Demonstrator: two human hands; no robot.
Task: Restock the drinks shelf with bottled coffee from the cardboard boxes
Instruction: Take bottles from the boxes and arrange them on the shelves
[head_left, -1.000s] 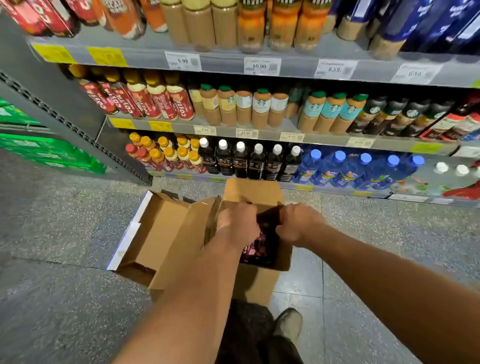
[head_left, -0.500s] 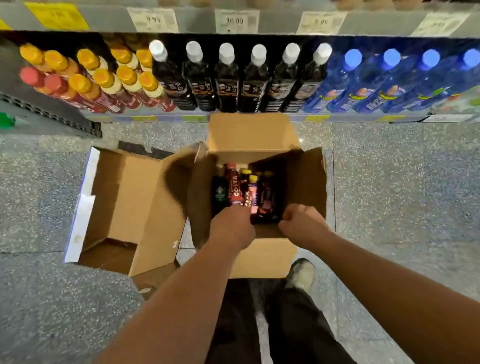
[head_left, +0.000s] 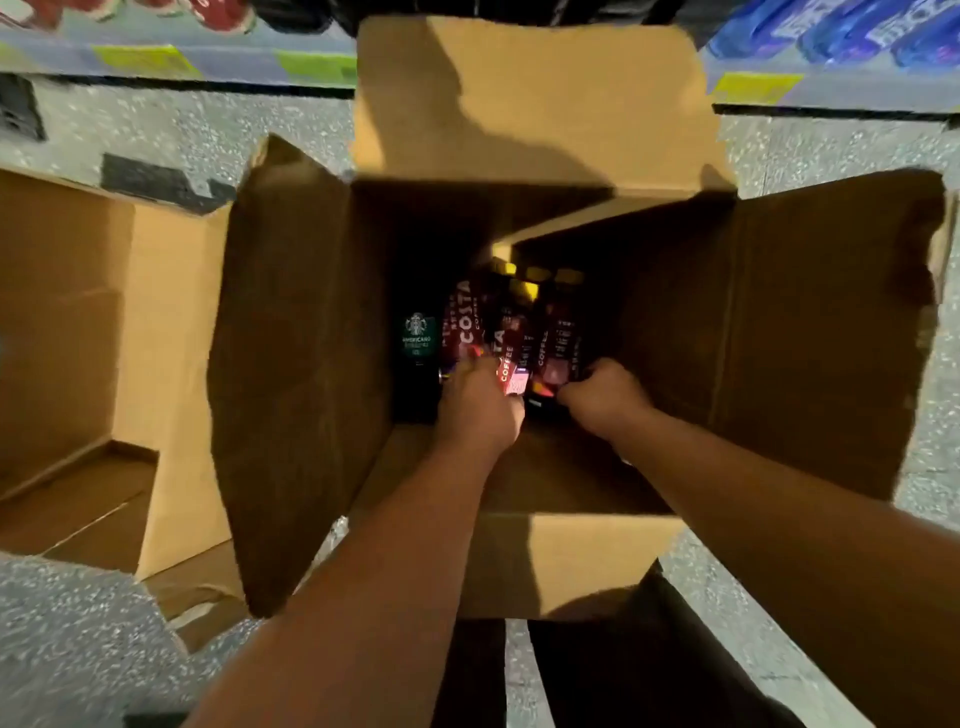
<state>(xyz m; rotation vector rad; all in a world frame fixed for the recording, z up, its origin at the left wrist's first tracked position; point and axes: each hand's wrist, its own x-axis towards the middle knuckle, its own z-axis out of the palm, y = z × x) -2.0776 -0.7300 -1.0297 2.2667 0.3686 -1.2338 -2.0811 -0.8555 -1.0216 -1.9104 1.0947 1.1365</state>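
An open cardboard box (head_left: 530, 104) stands on the floor right below me, flaps spread wide. Several bottled coffees lie in its dark bottom: red Costa bottles (head_left: 462, 322) and one dark green-labelled Starbucks bottle (head_left: 417, 338) at the left. Both my hands are down inside the box. My left hand (head_left: 480, 405) is curled around the lower end of a red Costa bottle. My right hand (head_left: 605, 392) is closed on the base of another Costa bottle (head_left: 558, 338) to the right. The bottles' far ends are lost in shadow.
A second open cardboard box (head_left: 78, 332) sits on the floor to the left, touching the first. The bottom shelf edge (head_left: 208, 62) with yellow-green price tags runs along the top, blue bottles (head_left: 841, 31) at its right. Grey speckled floor surrounds the boxes; my legs are below.
My view has dropped much closer to the box, and the shelf has slid almost out of frame. Both hands have gone from the box's near rim down onto the bottles.
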